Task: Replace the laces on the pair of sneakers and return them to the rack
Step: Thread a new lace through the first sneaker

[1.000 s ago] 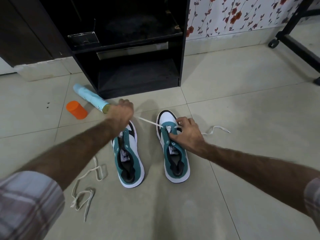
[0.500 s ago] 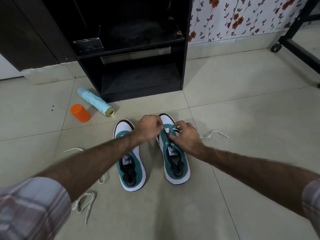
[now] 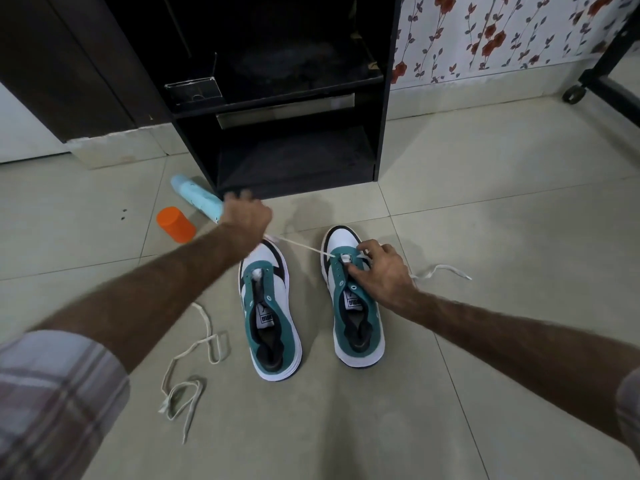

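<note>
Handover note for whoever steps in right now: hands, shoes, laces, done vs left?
Left hand: grips the white lace, pulled taut up-left.
Right hand: fingers pinch the lace at the right sneaker's front eyelets.
Left sneaker: on the floor beside it, no lace visible.
Loose lace: on the floor, left of the shoes.
Rack: lower shelf empty, straight ahead.
Done: first eyelets of the right sneaker threaded.
Left: finish it, lace the left sneaker, put both on the rack.

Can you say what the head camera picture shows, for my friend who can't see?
A left hand pulls a white lace tight from the right sneaker, which the right hand steadies. The left sneaker waits beside it.
</note>
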